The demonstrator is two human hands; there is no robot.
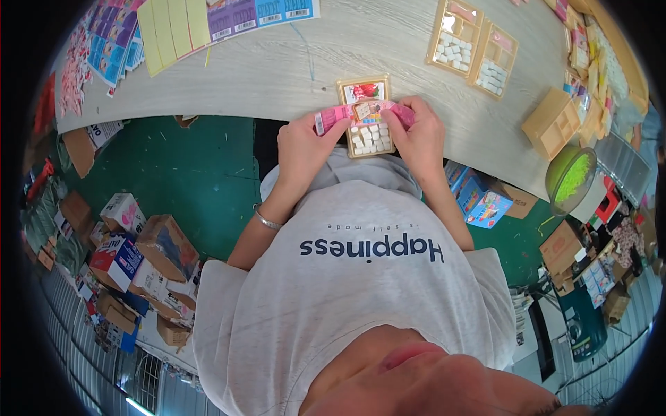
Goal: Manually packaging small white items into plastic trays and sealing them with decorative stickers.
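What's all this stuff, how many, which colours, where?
near tray: one, golden, upper centre
printed band: one, pink, across near tray
other trays: two, golden, upper right
white pieces: many, white, in trays
printed sheets: several, multicoloured, upper left
clutter: uncountable, mixed, far right
table: one, grey, ahead
bowl: one, olive, right
boxes: many, mixed, lower left
floor: one, green, below
shirt: one, grey, worn
left grip: one, bare, band's left
right grip: one, bare, band's right

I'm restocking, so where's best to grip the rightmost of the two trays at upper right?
Probably the long right rim of the rightmost tray, coming from the right: the other tray crowds its left. Keep it level, as its small white pieces may shift.
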